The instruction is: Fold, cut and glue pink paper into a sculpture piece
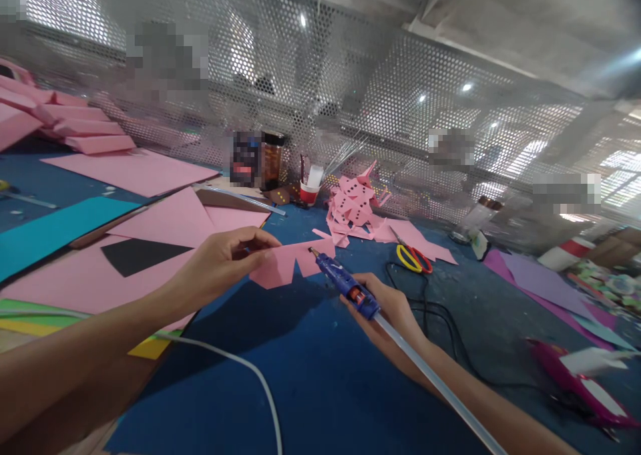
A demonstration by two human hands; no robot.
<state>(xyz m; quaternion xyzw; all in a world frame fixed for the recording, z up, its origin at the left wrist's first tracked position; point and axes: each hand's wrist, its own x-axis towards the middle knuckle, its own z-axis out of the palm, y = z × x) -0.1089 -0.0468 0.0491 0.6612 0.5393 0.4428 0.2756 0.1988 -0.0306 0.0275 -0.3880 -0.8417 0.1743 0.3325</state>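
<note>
My left hand (248, 251) pinches the left end of a pink paper piece (280, 264) with notches cut in its lower edge, held up above the blue tabletop (320, 361). In my right hand (383, 308) is a blue hot glue gun (348, 284), its fingers wrapped round it and partly hidden. The nozzle tip meets or nearly meets the right part of the paper; I cannot tell if it touches. A long clear glue stick (431, 375) sticks out of the gun's rear, toward me.
Pink sheets (165, 224), a black piece (143, 254) and a teal sheet (60, 231) lie left. Beyond my hands stand a dotted pink paper model (353, 204), yellow-red scissors (414, 258) and a paper cup (309, 191). A white cord (250, 368) crosses the front; purple sheets (545, 284) lie right.
</note>
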